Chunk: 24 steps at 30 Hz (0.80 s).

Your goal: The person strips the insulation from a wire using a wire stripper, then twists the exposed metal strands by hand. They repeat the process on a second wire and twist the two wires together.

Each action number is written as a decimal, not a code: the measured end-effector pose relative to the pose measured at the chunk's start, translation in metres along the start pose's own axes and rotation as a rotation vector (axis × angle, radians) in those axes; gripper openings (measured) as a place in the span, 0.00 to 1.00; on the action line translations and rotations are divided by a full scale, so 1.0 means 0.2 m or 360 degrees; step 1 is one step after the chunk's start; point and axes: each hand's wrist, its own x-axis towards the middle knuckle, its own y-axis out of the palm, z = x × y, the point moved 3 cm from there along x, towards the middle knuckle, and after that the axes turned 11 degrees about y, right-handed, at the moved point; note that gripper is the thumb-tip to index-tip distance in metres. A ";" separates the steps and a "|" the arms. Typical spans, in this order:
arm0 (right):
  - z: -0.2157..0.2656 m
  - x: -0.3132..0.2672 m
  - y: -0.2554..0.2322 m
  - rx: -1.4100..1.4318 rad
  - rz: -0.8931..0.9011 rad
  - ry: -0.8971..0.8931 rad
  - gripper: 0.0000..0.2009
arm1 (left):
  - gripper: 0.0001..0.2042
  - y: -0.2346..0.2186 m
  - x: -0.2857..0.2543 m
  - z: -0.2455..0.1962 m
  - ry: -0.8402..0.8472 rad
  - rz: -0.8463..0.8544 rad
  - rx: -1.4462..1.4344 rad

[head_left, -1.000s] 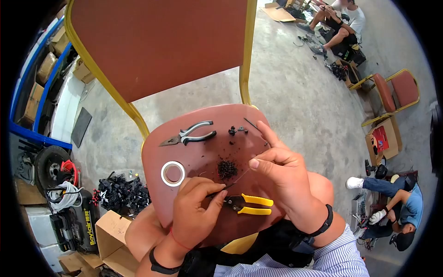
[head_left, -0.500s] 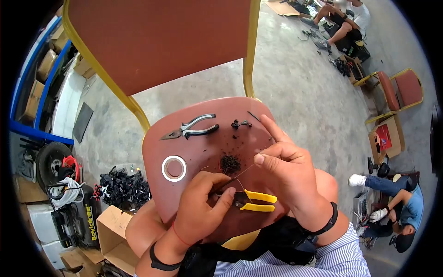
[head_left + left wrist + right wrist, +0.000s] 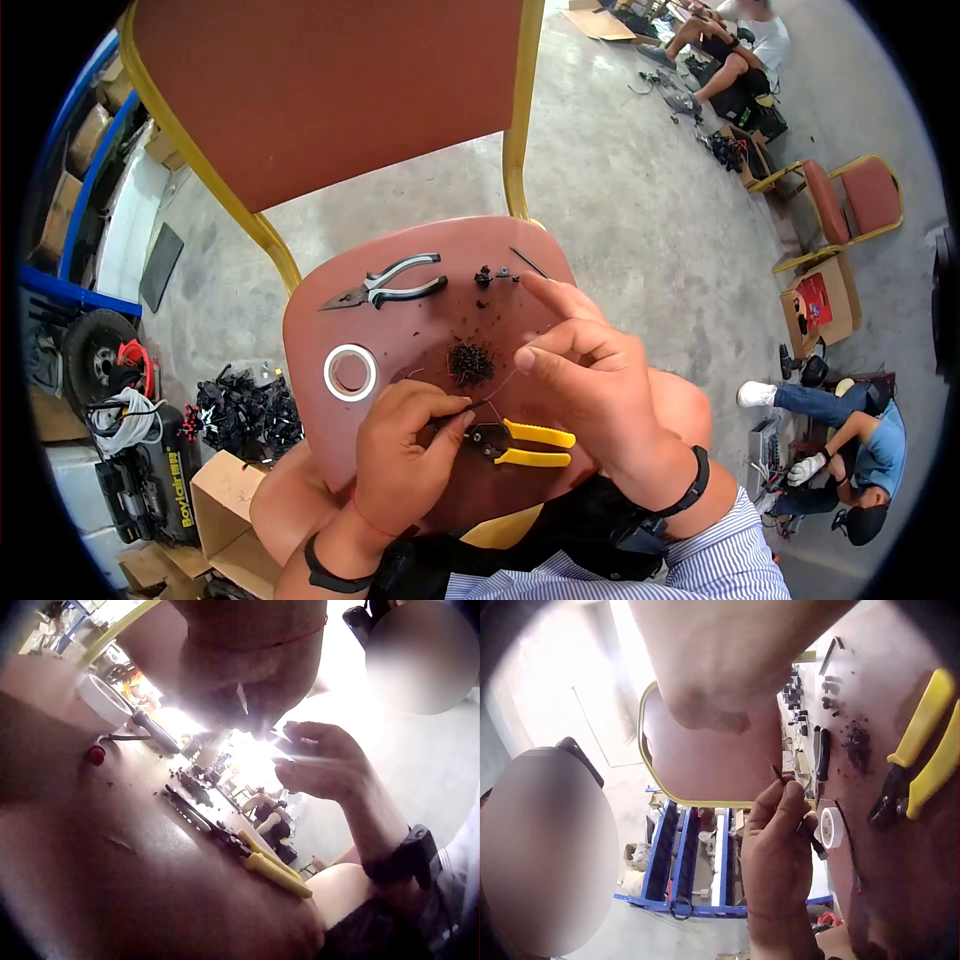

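Note:
My left hand (image 3: 405, 450) pinches a thin dark cable (image 3: 778, 773) between thumb and forefinger, low over the seat of a red chair (image 3: 420, 240). Fine strands stick out of the cable's end, and one thin wire (image 3: 507, 384) runs up to my right hand (image 3: 600, 380). Its thumb and forefinger pinch that wire, the other fingers spread. Wire strippers with yellow handles (image 3: 540, 458) lie on the seat just right of the left fingertips. Beyond the hands is a pile of small black scraps (image 3: 469, 365).
On the seat lie a white tape roll (image 3: 333, 373), grey-and-black pliers (image 3: 385, 283), black bits (image 3: 484, 276) and a short dark rod (image 3: 530, 262). A heap of black parts (image 3: 245, 412) and a cardboard box (image 3: 225, 505) stand left on the floor. Two people sit at right.
The head view has shifted slightly. Both hands keep their pinch on the cable and wire, and the left thumb has drawn back in toward the forefinger. Tools on the seat stay put.

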 end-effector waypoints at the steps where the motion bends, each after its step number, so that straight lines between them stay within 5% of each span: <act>1: 0.00 0.00 0.00 0.0002 -0.0004 0.0006 0.03 | 0.06 0.01 0.00 0.00 -0.0029 -0.0024 -0.0035; 6: -0.05 0.03 0.01 0.0459 -0.0095 0.0314 0.06 | 0.06 -0.03 0.01 -0.01 -0.0102 -0.0159 -0.0035; 10: 0.03 0.13 -0.08 0.0631 -0.0393 0.0303 0.09 | 0.05 -0.03 0.00 0.04 -0.0132 -0.0236 -0.0097; 14: 0.02 0.18 -0.19 0.0491 -0.0178 0.0274 0.11 | 0.05 -0.02 0.00 0.04 -0.0119 -0.0228 -0.0063; 21: 0.00 0.09 -0.01 -0.0642 0.0137 0.0016 0.07 | 0.06 -0.01 -0.01 0.05 -0.0133 -0.0223 -0.0225; 24: -0.03 0.07 0.05 -0.0288 0.0526 0.0280 0.11 | 0.07 0.00 -0.02 0.08 -0.0237 -0.0180 -0.0425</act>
